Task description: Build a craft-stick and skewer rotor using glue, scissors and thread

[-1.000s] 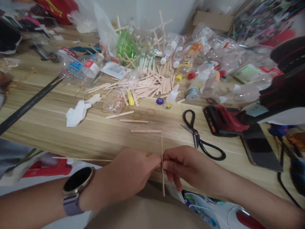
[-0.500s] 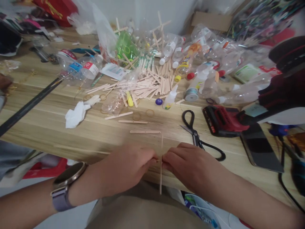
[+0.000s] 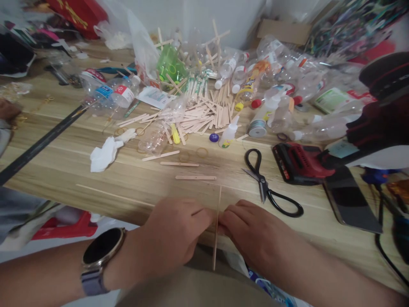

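Note:
Between my hands a thin wooden stick (image 3: 216,243) is seen edge-on, pointing away from me at the table's front edge. My left hand (image 3: 179,228), with a watch on the wrist, is closed; a long thin skewer (image 3: 111,194) reaches out leftward from behind it. My right hand (image 3: 252,228) has its fingers pinched against the other side of the wooden stick. The fingertips of both hands are partly hidden. Just beyond them a flat craft stick (image 3: 196,178) with small holes lies on the table, with two more sticks farther back.
Black scissors (image 3: 262,183) lie right of my hands, near a red and black power tool (image 3: 300,162) and a phone (image 3: 351,198). Behind are a glue bottle (image 3: 228,134), a craft stick pile (image 3: 198,113) and plastic bottles. At far left another person's hand (image 3: 9,109) shows.
Both hands have moved slightly down toward me along with the wooden stick. The skewer on the left is now visible, and the left hand has turned slightly.

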Demonstrator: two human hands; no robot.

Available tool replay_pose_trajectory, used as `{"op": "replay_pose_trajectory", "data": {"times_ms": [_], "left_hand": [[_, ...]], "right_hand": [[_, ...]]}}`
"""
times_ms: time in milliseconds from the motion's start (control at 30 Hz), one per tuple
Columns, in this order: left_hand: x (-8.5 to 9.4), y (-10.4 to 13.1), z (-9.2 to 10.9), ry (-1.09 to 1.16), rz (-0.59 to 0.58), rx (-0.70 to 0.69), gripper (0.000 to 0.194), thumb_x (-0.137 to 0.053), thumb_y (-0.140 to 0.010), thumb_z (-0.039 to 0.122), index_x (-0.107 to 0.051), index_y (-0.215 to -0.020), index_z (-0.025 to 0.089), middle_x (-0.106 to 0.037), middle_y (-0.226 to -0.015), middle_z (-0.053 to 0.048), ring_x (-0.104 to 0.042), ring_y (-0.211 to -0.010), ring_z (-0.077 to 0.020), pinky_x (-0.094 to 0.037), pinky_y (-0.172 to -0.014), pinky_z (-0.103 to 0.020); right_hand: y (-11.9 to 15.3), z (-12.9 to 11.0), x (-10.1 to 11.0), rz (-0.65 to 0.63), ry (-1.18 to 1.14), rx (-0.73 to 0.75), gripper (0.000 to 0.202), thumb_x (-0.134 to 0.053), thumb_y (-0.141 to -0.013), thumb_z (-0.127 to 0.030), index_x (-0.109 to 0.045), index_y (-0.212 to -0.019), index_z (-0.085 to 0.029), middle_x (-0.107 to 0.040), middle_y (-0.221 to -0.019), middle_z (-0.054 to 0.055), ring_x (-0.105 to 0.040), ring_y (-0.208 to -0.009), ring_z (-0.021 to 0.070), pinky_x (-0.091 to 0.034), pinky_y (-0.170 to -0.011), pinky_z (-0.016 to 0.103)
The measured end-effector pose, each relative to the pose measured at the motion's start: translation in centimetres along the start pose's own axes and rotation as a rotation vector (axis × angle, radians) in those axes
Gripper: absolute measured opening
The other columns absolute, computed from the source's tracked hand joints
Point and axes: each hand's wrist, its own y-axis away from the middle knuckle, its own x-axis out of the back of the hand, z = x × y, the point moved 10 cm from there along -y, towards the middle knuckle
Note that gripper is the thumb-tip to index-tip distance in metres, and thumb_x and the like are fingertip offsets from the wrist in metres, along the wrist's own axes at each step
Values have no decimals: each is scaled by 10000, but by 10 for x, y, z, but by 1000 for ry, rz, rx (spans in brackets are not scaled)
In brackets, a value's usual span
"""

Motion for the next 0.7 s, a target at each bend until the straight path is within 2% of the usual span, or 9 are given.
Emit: {"op": "replay_pose_trajectory", "data": {"times_ms": [133,233,433,567,700], "left_hand": [[-7,1,-6,35,-38,67,282,-447,-769,25,-623,-917,188,-699,-865,-46,-647,-797,-217,-476,-690,-316],[-8,3,-7,78,-24,91,269,-441,-778,32,-623,-903,186,-705,-881,-51,-656,-818,-230,-478,-704,-332],[-7,6,-15,233,43,153,298,-433,-782,29,-637,-914,202,-717,-890,-36,-654,-833,-225,-456,-732,-335],[-13,5,-19,292,-2,148,251,-445,-836,59,-629,-909,213,-717,-906,-18,-646,-834,-199,-426,-737,-307],[-11,4,-27,323,-70,201,229,-401,-952,191,-627,-918,208,-705,-877,-16,-632,-814,-187,-392,-698,-284]], "right_hand": [[3,10,-14,-79,-88,-86,218,-464,-879,-20,-582,-785,-177,-620,-684,11,-573,-597,160,-428,-576,277],[4,16,-20,-103,-156,-136,179,-525,-857,-21,-600,-821,-179,-639,-711,5,-606,-639,161,-436,-589,265],[-3,6,-20,-92,-102,-51,212,-530,-803,31,-606,-807,-167,-636,-696,8,-584,-612,161,-429,-570,266],[-4,-5,-23,-144,4,29,216,-551,-767,27,-619,-775,-177,-652,-704,11,-573,-580,168,-421,-556,289],[-1,15,-20,-184,-76,-118,160,-565,-820,-44,-640,-853,-181,-666,-739,13,-626,-644,182,-463,-605,297]]}}
